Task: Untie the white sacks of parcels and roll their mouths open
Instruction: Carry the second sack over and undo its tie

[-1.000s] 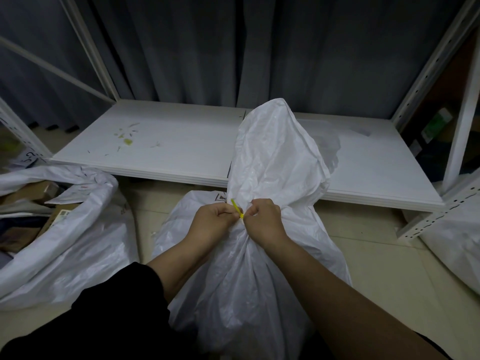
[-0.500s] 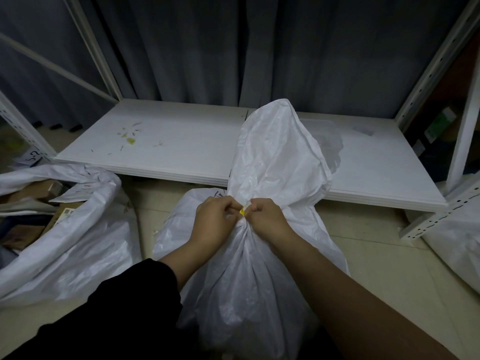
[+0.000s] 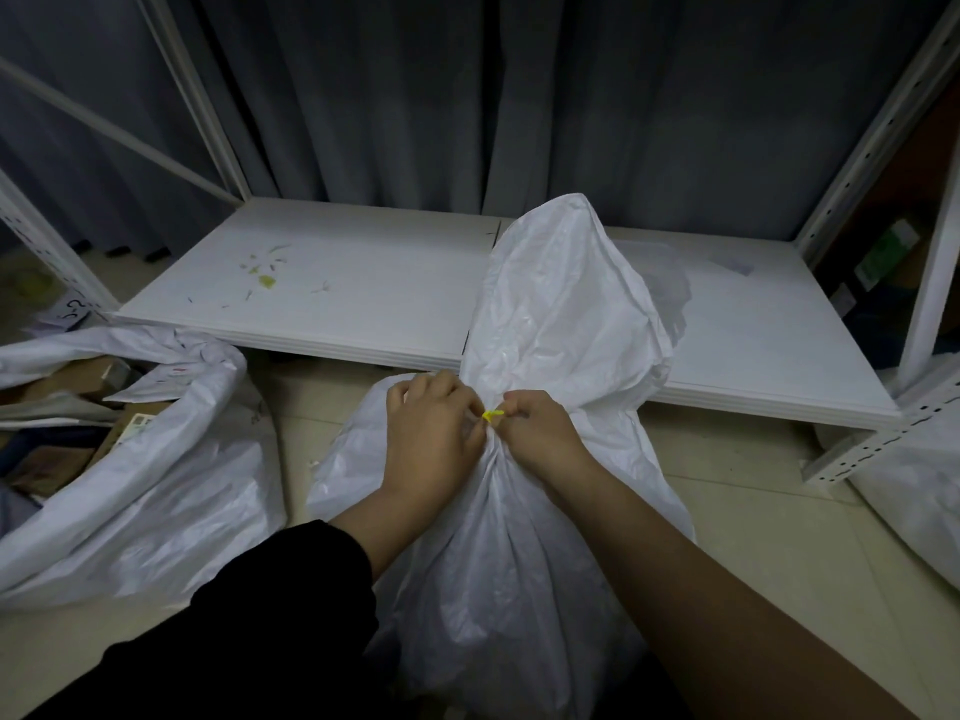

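Tied sack (image 3: 519,553) stands on the floor (image 3: 753,491), directly under both hands and close in front of the person; its neck is gathered tight between the fingers, and the loose top billows up beyond them, leaning over the front edge of the low shelf board (image 3: 337,293). Left hand (image 3: 431,439): fingers (image 3: 457,394) curled and clamped on the gathered neck from the left side; black sleeve (image 3: 270,615) covers that forearm. Right hand (image 3: 543,436): fingers (image 3: 519,405) curled together, pinching the yellow tie (image 3: 492,414), whose short end shows in the narrow gap between the two hands; right forearm bare. Knot itself is hidden by the fingers; cannot tell how far it is loosened. Well to the left of the fingers lies a second sack (image 3: 156,491), mouth already rolled open, with cardboard parcels (image 3: 67,379) visible inside. Far right of the fingers, part of a third sack (image 3: 924,491) sits beside a rack post (image 3: 930,283). Grey curtain (image 3: 467,96) hangs behind the shelf; small yellowish scraps (image 3: 266,281) lie on the board, beyond and left of the fingers.
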